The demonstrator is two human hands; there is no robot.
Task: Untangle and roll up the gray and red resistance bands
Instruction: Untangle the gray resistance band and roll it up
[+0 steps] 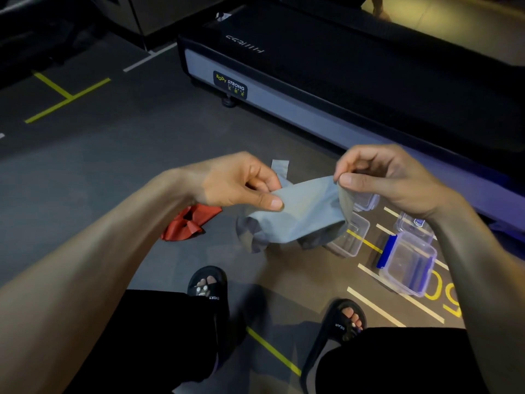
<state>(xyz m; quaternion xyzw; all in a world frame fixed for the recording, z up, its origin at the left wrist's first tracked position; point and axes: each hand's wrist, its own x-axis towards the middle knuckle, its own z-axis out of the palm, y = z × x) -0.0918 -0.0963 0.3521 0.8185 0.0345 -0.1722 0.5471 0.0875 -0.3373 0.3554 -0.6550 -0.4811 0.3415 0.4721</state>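
Dim gym flooring (119, 172) marked with yellow and white tape lines spreads under the person, with a dark treadmill base (326, 89) beyond and several clear plastic containers (409, 263) sitting on the floor at the right. Both hands are raised above it and set apart: the left hand (241, 183) pinches one edge of the gray resistance band (301, 214) between thumb and fingers, and the right hand (380, 180) pinches the opposite upper corner, so the sheet is stretched between them while its lower part hangs in bunched folds. A strip of the same gray shows behind the left hand; whether it is a twisted tail of the band cannot be told. The red resistance band (190, 223) lies crumpled on the floor to the left, apart from the gray one and untouched. The main risk, as I judge it, is rolling too soon: with folds hanging below, a roll started now would trap creases and come out lopsided. Thin, slick rubber held only by fingertip pinches could also slip free if the hands pull outward hard, and the band would snap back or drop. The hanging end dangles near the nearest container (350, 237) and might catch on its rim or drag it.
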